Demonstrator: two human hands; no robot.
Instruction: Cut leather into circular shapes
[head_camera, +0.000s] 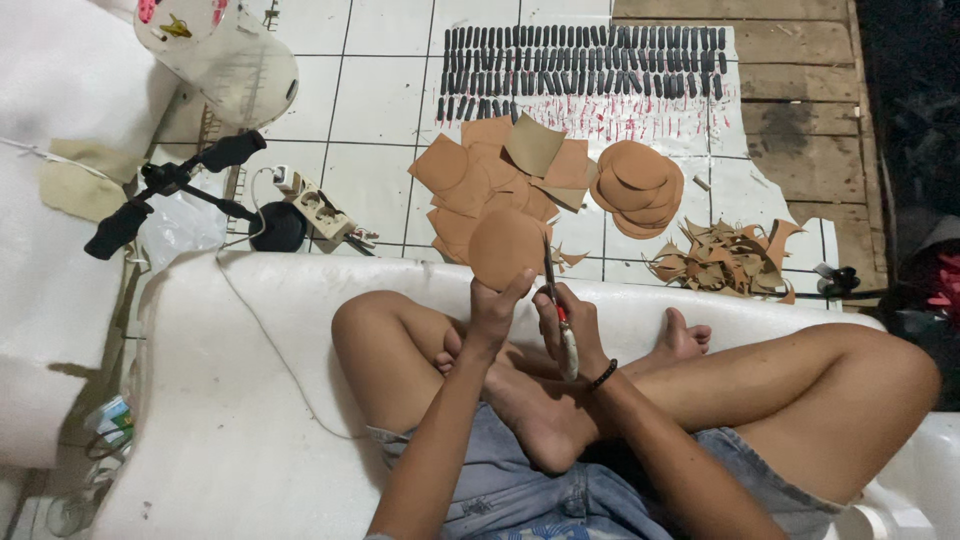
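I sit cross-legged on a white foam mat (240, 400). My left hand (495, 305) pinches the lower edge of a round tan leather piece (505, 245), held upright in front of me. My right hand (570, 325) grips a pair of scissors (556, 300) with its blades pointing up along the disc's right edge. A dark bracelet (603, 375) is on my right wrist.
On the tiled floor lie a heap of tan squares (490, 175), a stack of cut discs (638, 185), offcuts (725, 260) and rows of dark small pieces (590, 65). At left stand a black tripod (170, 190), a power strip (320, 212) and a white roll (50, 200).
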